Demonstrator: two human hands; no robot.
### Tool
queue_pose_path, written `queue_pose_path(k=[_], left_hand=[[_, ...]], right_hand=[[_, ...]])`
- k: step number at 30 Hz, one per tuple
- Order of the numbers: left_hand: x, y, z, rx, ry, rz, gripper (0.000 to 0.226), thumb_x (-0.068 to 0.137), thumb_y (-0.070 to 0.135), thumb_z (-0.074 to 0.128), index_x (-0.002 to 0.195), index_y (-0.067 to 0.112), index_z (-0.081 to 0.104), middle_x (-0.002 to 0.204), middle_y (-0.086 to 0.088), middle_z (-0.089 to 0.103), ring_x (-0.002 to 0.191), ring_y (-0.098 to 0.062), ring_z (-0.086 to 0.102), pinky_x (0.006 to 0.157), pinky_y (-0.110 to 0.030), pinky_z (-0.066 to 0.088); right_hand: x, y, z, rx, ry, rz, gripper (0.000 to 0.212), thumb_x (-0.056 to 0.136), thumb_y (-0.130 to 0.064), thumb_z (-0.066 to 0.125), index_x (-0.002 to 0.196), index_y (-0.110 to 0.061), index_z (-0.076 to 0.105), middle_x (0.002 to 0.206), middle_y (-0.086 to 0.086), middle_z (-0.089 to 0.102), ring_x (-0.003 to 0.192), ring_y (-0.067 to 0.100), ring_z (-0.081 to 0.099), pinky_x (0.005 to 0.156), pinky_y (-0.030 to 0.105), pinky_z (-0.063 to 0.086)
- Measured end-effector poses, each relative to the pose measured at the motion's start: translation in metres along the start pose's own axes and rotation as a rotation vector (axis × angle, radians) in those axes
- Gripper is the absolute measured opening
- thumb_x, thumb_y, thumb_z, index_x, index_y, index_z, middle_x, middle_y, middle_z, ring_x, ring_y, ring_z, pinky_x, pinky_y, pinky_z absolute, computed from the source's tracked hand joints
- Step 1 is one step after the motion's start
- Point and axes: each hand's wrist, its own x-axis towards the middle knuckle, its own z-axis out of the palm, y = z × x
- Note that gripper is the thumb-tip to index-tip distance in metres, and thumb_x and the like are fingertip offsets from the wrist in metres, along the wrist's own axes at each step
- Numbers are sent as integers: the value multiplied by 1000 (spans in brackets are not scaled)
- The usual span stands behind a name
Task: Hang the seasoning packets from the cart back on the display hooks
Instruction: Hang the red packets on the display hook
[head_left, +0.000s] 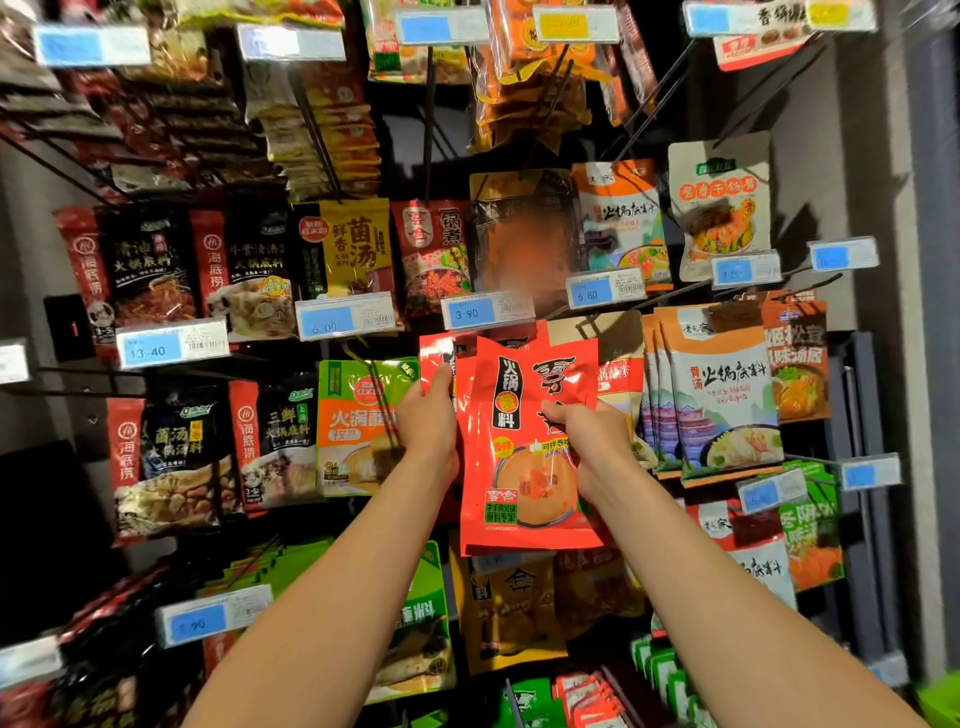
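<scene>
Head view: two bare arms raised toward a wall of hanging seasoning packets in a shop aisle. Held up at centre, a red packet (524, 452) with black lettering and a bowl of orange broth printed on its front, tilted slightly, its top edge just under the 3.90 price tag (487, 310). Left hand (427, 415) curled around the left edge of the red packets, thumb pointing up, gripping there. Right hand (589, 441) clamped on the front packet's right side, fingers across its face. Behind the front packet, the corner of a second red packet (434, 358) of the same kind, apparently already on the hook; the hook itself hidden by the packets. Just left, a green and orange packet (353, 421) hanging from its own hook; just right, a row of white and orange packets (722, 389) with a bowl picture. Above, yellow (358, 244), red (431, 249) and black packets in rows, each row ending in a blue-and-white price tag. Lower rows in shadow, partly blurred.
</scene>
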Motion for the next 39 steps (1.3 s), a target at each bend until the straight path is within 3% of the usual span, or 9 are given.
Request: queue_pose_path(k=[6, 10, 12, 19, 24, 29, 32, 36, 39], left_hand=[[5, -14, -3, 43, -26, 40, 22, 102, 33, 64, 90, 16, 74, 78, 4, 75, 61, -2, 69, 55, -17, 51], [3, -22, -6, 60, -59, 17, 18, 99, 35, 67, 94, 20, 75, 98, -5, 79, 86, -18, 75, 83, -37, 60], [1, -28, -7, 77, -62, -3, 17, 98, 36, 67, 99, 21, 75, 98, -3, 79, 94, -24, 75, 89, -42, 60], [-10, -55, -22, 173, -116, -42, 35, 95, 54, 63, 118, 28, 70, 105, 4, 79, 96, -19, 75, 92, -46, 59], [-3, -60, -21, 180, -48, 19, 19, 101, 42, 63, 94, 27, 74, 92, 1, 79, 91, -22, 75, 87, -44, 60], [14, -68, -16, 224, 5, 8, 22, 101, 40, 63, 96, 22, 74, 90, 0, 78, 87, -22, 75, 76, -35, 59], [23, -71, -12, 249, 29, 36, 23, 103, 40, 60, 94, 23, 71, 90, 0, 76, 86, -21, 73, 71, -32, 55], [33, -78, -13, 281, 34, 29, 22, 103, 43, 58, 92, 28, 69, 93, 1, 76, 90, -22, 72, 83, -40, 58], [37, -81, -15, 258, -14, -6, 23, 103, 46, 58, 106, 26, 69, 102, 0, 76, 96, -23, 73, 89, -45, 58]], right_hand=[[6, 8, 0, -30, 23, -21, 14, 86, -1, 75, 92, -13, 72, 87, 8, 79, 84, 30, 76, 79, 47, 63], [9, 18, -1, -72, 72, -39, 11, 86, -6, 77, 91, -15, 74, 87, 5, 79, 85, 29, 75, 83, 50, 62], [9, 21, -2, -70, 91, -39, 11, 87, -5, 77, 91, -15, 74, 87, 6, 78, 85, 28, 75, 83, 50, 62], [13, 26, 1, -104, 119, -95, 12, 86, -6, 78, 86, -18, 76, 88, 4, 78, 85, 29, 75, 84, 53, 62], [17, 27, -1, -112, 111, -144, 13, 86, -6, 77, 86, -19, 75, 88, 4, 78, 89, 30, 75, 85, 51, 62], [26, 27, 5, -68, 67, -109, 18, 90, 1, 73, 89, -17, 73, 92, 8, 78, 82, 25, 75, 74, 39, 61], [31, 29, 7, -59, 55, -125, 18, 92, 0, 71, 91, -18, 73, 92, 6, 78, 82, 24, 74, 73, 39, 60], [34, 29, 8, -34, 29, -140, 21, 93, 1, 69, 91, -19, 71, 87, 3, 77, 70, 16, 72, 58, 28, 54], [34, 30, 7, -28, 6, -119, 19, 93, 1, 68, 95, -17, 72, 93, 8, 78, 77, 23, 74, 65, 35, 59]])
